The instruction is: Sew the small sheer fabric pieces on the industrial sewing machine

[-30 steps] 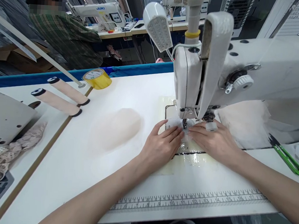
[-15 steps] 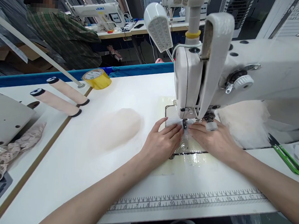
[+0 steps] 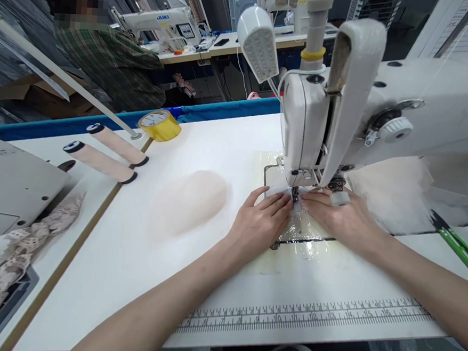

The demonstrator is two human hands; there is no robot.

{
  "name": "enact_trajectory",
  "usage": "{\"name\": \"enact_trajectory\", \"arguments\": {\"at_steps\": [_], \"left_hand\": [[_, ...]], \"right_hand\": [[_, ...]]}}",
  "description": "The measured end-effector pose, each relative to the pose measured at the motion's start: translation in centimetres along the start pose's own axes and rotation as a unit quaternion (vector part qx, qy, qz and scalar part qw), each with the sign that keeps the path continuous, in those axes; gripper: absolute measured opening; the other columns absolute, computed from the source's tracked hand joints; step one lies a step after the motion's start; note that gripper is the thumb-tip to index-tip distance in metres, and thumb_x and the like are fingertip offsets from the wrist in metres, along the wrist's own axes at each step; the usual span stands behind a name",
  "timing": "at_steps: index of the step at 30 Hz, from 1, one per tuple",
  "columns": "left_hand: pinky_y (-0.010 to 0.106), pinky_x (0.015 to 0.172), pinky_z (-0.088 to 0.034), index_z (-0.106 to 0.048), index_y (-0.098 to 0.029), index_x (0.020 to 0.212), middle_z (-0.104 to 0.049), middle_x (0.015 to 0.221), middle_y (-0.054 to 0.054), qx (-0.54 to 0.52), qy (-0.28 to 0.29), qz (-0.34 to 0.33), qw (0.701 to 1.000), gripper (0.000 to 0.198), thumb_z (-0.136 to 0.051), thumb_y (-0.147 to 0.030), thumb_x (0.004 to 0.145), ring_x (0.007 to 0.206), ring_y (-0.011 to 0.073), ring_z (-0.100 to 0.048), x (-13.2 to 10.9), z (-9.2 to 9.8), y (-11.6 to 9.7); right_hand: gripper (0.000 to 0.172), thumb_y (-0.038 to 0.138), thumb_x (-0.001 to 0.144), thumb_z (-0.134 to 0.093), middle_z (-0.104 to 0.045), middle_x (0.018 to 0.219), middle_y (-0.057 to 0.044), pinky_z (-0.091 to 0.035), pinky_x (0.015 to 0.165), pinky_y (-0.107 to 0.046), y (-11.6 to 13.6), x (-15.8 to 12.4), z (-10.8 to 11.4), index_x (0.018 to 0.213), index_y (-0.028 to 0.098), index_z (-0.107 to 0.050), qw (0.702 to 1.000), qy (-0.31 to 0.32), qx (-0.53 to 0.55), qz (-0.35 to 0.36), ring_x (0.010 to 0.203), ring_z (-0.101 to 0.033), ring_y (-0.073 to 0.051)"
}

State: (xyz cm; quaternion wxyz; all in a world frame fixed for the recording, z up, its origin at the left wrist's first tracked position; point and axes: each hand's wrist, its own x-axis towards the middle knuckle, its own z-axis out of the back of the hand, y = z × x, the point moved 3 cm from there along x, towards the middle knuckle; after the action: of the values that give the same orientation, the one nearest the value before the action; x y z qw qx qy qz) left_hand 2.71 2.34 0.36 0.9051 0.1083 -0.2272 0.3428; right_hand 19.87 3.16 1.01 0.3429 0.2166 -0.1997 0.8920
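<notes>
Far left: one grey tray (image 3: 31, 289), cut off by the frame, patterned lace (image 3: 56, 222) heaped in and over it; tray floor mostly covered. One white machine housing (image 3: 13, 181) behind, also cropped. One cardboard box (image 3: 17, 91) at back, contents can't be made out. Two peach thread spools (image 3: 98, 162) lying on the bench (image 3: 223, 148). One co-worker (image 3: 114, 55) at back, plaid sleeve. One yellow tape roll (image 3: 165, 129). One sheer pale cloth (image 3: 194, 202), edges fade into the white top. Left hand (image 3: 257, 220) flat, fingers straight, thumb spread, tips on a small white piece (image 3: 273, 190). Piece sits at the presser foot (image 3: 295, 195) of the sewing machine (image 3: 303, 127), mostly hidden by fingers. Right hand (image 3: 343, 220) opposite, fingers straight, partly behind a knob (image 3: 340, 198); can't tell if it pinches. Pale fabric (image 3: 389, 191) beyond it. One pair of green snips (image 3: 461, 250), handle end cropped.
</notes>
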Motion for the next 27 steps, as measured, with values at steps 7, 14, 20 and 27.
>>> {"name": "enact_trajectory", "arguments": {"at_steps": [7, 14, 20, 27], "left_hand": [[0.043, 0.085, -0.047, -0.064, -0.011, 0.106, -0.07, 0.108, 0.011, 0.057, 0.01, 0.032, 0.998, 0.035, -0.053, -0.04, 0.09, 0.095, 0.0246, -0.066, -0.1, 1.2, -0.2], [0.037, 0.081, -0.046, -0.064, -0.016, 0.094, -0.072, 0.095, 0.003, 0.006, -0.042, -0.02, 0.999, 0.012, -0.053, -0.017, 0.09, 0.089, 0.0176, -0.066, 0.2, 1.9, 0.2], [0.045, 0.105, -0.035, -0.062, -0.017, 0.112, -0.069, 0.1, 0.005, -0.04, 0.032, 0.002, 0.999, 0.024, -0.049, -0.024, 0.093, 0.096, 0.0178, -0.063, 0.2, 0.9, 0.9], [0.047, 0.109, -0.033, -0.064, -0.015, 0.114, -0.067, 0.115, 0.009, -0.004, 0.044, -0.021, 0.999, 0.033, -0.049, -0.035, 0.093, 0.115, 0.0238, -0.057, 0.0, 0.9, 0.0]], "right_hand": [[0.028, 0.002, 0.082, -0.048, -0.073, 0.096, -0.009, -0.045, 0.093, -0.039, 0.2, -0.2, 0.3, 0.1, 0.012, -0.068, 1.0, 0.004, 0.03, 0.002, 0.092, -0.065, -0.022], [0.041, -0.008, 0.077, -0.039, -0.071, 0.104, -0.006, -0.048, 0.078, -0.031, 1.7, -0.4, 0.9, 0.102, 0.011, -0.066, 0.995, -0.005, 0.1, -0.003, 0.083, -0.065, -0.016], [0.042, -0.009, 0.073, -0.039, -0.071, 0.101, -0.008, -0.044, 0.06, -0.029, 1.7, -0.9, 0.4, 0.097, 0.01, -0.066, 0.995, 0.042, 0.092, -0.018, 0.077, -0.062, -0.018], [0.05, -0.009, 0.066, -0.039, -0.069, 0.106, -0.008, -0.045, 0.068, -0.03, 1.0, -0.8, 0.3, 0.102, 0.013, -0.065, 0.996, 0.065, 0.039, -0.044, 0.083, -0.061, -0.019]]}}
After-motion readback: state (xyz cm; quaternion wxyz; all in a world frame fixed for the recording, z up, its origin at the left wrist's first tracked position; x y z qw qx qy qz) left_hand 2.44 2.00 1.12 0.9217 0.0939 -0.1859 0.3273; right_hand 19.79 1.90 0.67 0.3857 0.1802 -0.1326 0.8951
